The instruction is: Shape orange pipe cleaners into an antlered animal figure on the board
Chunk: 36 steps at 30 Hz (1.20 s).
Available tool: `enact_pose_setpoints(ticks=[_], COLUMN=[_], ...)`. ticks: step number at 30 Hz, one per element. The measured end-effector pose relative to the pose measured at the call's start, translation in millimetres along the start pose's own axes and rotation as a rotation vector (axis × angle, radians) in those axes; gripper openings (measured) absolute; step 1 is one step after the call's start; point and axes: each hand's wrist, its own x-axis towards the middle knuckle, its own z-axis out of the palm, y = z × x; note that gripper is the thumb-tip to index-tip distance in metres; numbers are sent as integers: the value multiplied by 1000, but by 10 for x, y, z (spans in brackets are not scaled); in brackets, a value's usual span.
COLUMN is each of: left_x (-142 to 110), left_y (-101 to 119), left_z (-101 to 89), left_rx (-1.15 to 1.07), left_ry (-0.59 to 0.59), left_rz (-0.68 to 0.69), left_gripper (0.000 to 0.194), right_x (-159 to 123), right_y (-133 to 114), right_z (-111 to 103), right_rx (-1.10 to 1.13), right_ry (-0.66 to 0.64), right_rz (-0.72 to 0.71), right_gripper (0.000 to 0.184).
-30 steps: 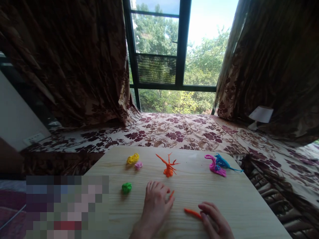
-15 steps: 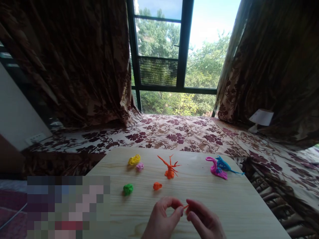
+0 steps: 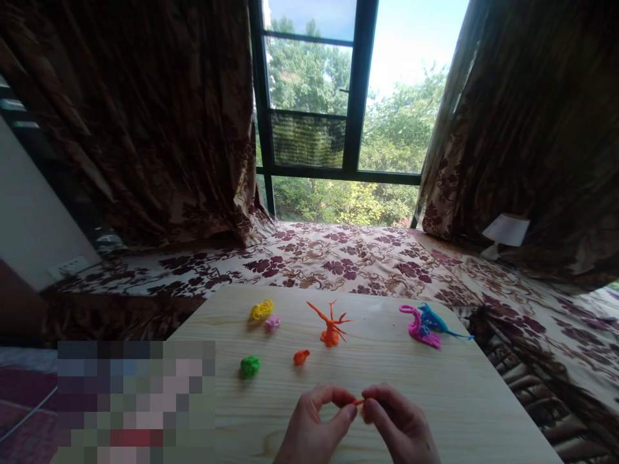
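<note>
A thin piece of orange modelling clay [image 3: 358,403] is pinched at one end by my left hand [image 3: 322,419] and at the other by my right hand [image 3: 399,419]. Both hands are closed at the fingertips, low over the table. Most of the strip is hidden by the fingers. Beyond them an orange lump of clay [image 3: 300,357] rests on the wood. Farther back stands an orange clay figure [image 3: 330,332], shaped like a bare tree with thin pointed branches.
Left on the wooden table [image 3: 377,361] lie lumps of green clay [image 3: 250,367], yellow clay [image 3: 261,310] and pink clay [image 3: 273,323]. At the right are a magenta swan-like figure [image 3: 423,334] and a blue long-tailed figure [image 3: 435,319]. A lamp [image 3: 506,230] stands beyond on the flowered cloth.
My left hand has left the orange lump and come across to my right hand. Both have met, pinching the orange clay strip that lay at my right fingers. Over the last half second they barely move.
</note>
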Motion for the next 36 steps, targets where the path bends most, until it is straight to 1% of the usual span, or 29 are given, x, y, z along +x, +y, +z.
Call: enact_pose_setpoints(ticks=[5, 7, 9, 10, 12, 15, 16, 18, 19, 21, 23, 25, 27, 29, 32, 36], left_x=[3, 2, 13, 31, 105, 312, 398, 571, 650, 783, 875, 932, 965, 982, 993, 1001], left_y=[-4, -9, -25, -41, -94, -221, -268, -350, -383, -427, -443, -439, -427, -418, -423, -454], left_z=[-17, -28, -49, -64, -99, -149, -159, -168, -167, -155, -133, -105, -80, -61, -43, -16], left_rx=[5, 14, 26, 35, 62, 116, 133, 154, 149, 119, 135, 231, 328, 370, 409, 470], left_ry=[-34, -22, 5, 19, 60, 147, 181, 240, 260, 266, 245, 226, 219, 215, 227, 247], left_rz=[42, 64, 84, 101, 166, 287, 305, 306, 298, 306, 349, 387, 398, 403, 407, 412], left_gripper=[18, 17, 16, 17, 16, 10, 9, 7, 7, 6, 8, 10, 13, 16, 19, 20], right_x=[-35, -22, 88, 195, 521, 1172, 1383, 1727, 1849, 2000, 2060, 2078, 2087, 2093, 2077, 1989], right_y=[-67, -117, -205, -261, -376, -460, -448, -371, -316, -203, -116, -72, -66, -82, -118, -141], right_z=[38, 9, -63, -109, -200, -247, -225, -127, -59, 88, 224, 328, 395, 428, 426, 392], right_rx=[-31, -30, -34, -46, -98, -240, -262, -320, -351, -404, -442, -469, -497, -531, -581, -635], right_ry=[-10, -39, -85, -110, -126, -203, -228, -324, -388, -512, -613, -682, -728, -755, -766, -755], right_rz=[7, 20, 10, -4, -53, -15, 6, 95, 148, 238, 294, 318, 325, 318, 269, 141], right_gripper=[37, 37, 38, 39, 41, 40, 37, 30, 28, 27, 28, 28, 27, 24, 22, 17])
